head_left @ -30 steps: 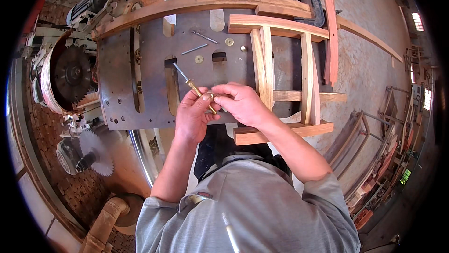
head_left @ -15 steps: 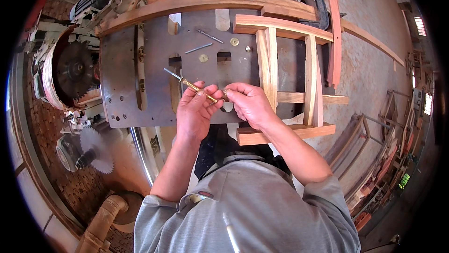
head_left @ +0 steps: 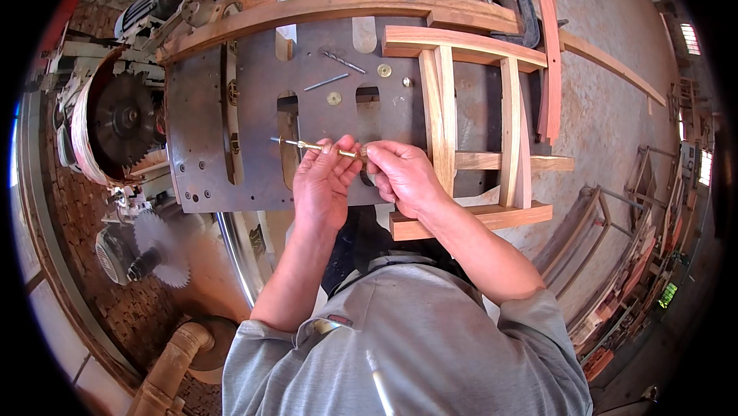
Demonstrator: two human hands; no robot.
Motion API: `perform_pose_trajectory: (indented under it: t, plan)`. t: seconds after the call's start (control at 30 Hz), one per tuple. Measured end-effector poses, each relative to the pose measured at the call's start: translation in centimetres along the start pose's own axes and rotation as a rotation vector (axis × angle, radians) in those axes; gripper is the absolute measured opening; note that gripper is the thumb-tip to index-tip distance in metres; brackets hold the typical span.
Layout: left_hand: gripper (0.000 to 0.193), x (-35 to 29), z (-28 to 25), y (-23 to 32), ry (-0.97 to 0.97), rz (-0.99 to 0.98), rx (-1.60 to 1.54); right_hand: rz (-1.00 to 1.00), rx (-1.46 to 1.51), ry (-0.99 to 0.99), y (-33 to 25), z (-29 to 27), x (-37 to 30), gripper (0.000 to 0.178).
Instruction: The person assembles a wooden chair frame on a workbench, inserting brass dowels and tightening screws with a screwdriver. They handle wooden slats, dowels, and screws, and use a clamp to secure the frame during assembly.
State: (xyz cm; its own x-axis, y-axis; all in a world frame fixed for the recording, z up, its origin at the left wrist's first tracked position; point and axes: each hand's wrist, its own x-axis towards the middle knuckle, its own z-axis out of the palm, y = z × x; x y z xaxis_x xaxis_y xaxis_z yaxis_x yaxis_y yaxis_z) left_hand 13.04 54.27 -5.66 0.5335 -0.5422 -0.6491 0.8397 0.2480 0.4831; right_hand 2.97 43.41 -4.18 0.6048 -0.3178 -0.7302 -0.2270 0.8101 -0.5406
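My left hand (head_left: pixel 321 189) is closed around a slim gold-coloured rod (head_left: pixel 310 145) with a spiral-looking section and a thin silver shank pointing left. Thumb and fingertips of my right hand (head_left: pixel 406 178) pinch together at the rod's right end, around a small brass-coloured piece (head_left: pixel 364 152) mostly hidden by the fingers. Both hands are over the near part of a dark metal table (head_left: pixel 257 108). Beyond them lie a grey drill bit (head_left: pixel 344 61), a thin metal rod (head_left: pixel 326 81) and two brass-coloured discs, one nearer (head_left: pixel 334 98) and one farther (head_left: pixel 383 71).
A wooden frame (head_left: pixel 510 124) lies on the table's right part, beside my right forearm. Behind it, a black C-clamp (head_left: pixel 525 12) grips a long wooden bar (head_left: pixel 307 12). Toothed saw blades stand at the left, the largest (head_left: pixel 127 116) inside a round housing.
The gold-coloured rod has swung from a slant to nearly level. My right fingers have moved slightly left, up against its right end.
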Motion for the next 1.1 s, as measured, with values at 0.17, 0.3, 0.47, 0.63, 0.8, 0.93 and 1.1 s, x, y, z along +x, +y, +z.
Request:
perform_pose_trajectory:
  t: [0.17,0.3,0.47,0.63,0.8,0.93,1.1]
  plan:
    - [0.009,0.2,-0.7,-0.4,-0.029,0.035,0.045,0.043,0.064,-0.021,0.3,-0.2,0.3,0.017]
    - [0.008,0.1,0.0,-0.5,-0.006,0.097,0.069,0.092,0.124,-0.061,0.8,-0.7,0.7,0.017]
    - [0.008,0.3,-0.5,-0.7,-0.044,0.148,0.098,0.155,0.204,-0.086,0.8,-0.9,0.8,0.018]
    - [0.009,0.4,-0.5,-0.8,-0.039,0.185,0.134,0.152,0.22,-0.075,1.0,-1.0,0.9,0.018]
    - [0.008,0.4,-0.6,-0.7,-0.067,0.209,0.17,0.137,0.181,-0.065,1.0,-0.8,0.7,0.014]
    - [0.008,0.3,-0.5,-0.4,-0.052,0.181,0.155,0.039,-0.012,-0.102,0.4,-0.8,0.3,0.013]
    - [0.009,0.0,-0.1,0.1,-0.005,0.137,0.136,-0.519,-0.635,0.002,2.0,-1.1,0.7,0.015]
